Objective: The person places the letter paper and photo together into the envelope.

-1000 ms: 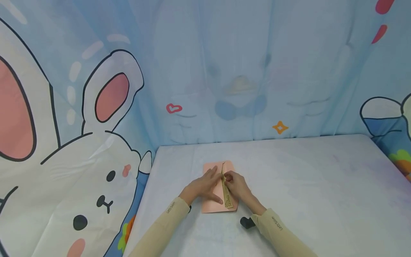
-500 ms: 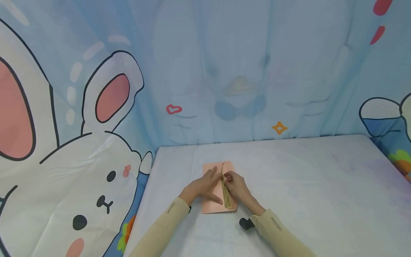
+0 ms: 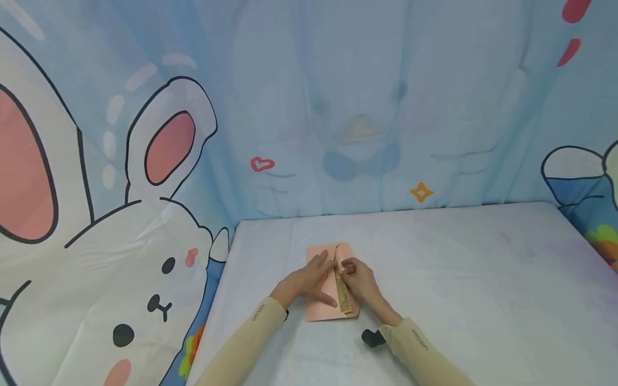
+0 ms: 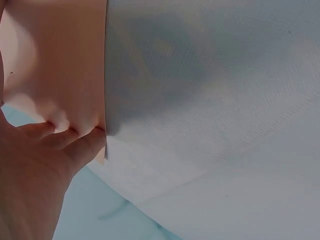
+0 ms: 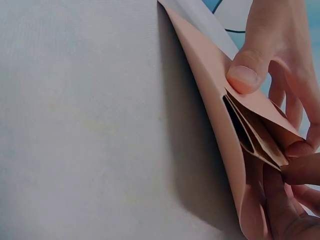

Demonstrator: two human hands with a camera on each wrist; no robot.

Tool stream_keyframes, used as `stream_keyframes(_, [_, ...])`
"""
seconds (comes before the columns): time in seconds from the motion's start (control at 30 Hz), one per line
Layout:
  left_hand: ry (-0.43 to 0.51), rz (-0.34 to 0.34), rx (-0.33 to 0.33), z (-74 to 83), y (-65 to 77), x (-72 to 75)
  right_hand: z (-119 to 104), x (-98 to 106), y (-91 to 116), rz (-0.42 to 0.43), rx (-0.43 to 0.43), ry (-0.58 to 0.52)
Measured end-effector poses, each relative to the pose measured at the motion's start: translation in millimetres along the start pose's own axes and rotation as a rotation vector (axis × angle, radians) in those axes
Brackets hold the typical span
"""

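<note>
A pink paper envelope [image 3: 318, 311] lies on the table in the head view, its long opening slightly bulged. A tan folded paper with dark print [image 3: 345, 303] sits partly inside, and its folded layers [image 5: 260, 140] show in the right wrist view. My left hand [image 3: 306, 280] rests spread on the envelope, its thumb [image 5: 245, 77] pressing the pink paper beside the opening. In the left wrist view, its fingers touch the envelope near an edge. My right hand [image 3: 359, 279] pinches the edge of the tan paper at the opening.
A white cloth-covered table [image 3: 458, 279] spreads around the envelope. Behind it hangs a light blue curtain [image 3: 299, 107] with cartoon prints. A small black object [image 3: 373, 338] is by the right sleeve cuff.
My right hand has shifted very slightly to the right at the opening. The left hand and the envelope look nearly unchanged.
</note>
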State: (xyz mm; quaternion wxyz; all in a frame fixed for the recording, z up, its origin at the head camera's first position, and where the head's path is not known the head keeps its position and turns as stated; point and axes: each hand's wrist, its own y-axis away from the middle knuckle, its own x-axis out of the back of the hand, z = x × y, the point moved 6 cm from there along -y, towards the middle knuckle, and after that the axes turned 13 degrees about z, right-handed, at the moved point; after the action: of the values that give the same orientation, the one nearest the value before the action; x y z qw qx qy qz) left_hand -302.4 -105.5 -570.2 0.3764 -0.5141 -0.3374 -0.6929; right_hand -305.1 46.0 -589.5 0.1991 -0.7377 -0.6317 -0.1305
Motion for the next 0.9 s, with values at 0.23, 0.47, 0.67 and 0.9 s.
stream_keyframes(0.23, [0.019, 0.003, -0.007, 2.5, -1.4, 3.0, 0, -6, 3, 0.005, -0.011, -0.017])
stream_keyframes(0.47, [0.017, -0.001, 0.005, 4.6, -1.3, 2.2, -3, -8, 5, 0.009, 0.013, -0.025])
stream_keyframes(0.67, [0.008, -0.003, -0.006, 5.2, -0.7, 3.0, -11, -6, 8, 0.044, 0.088, 0.013])
stream_keyframes(0.9, [-0.008, -0.004, -0.013, 5.2, -0.1, 2.5, -14, -10, 10, 0.039, 0.115, 0.060])
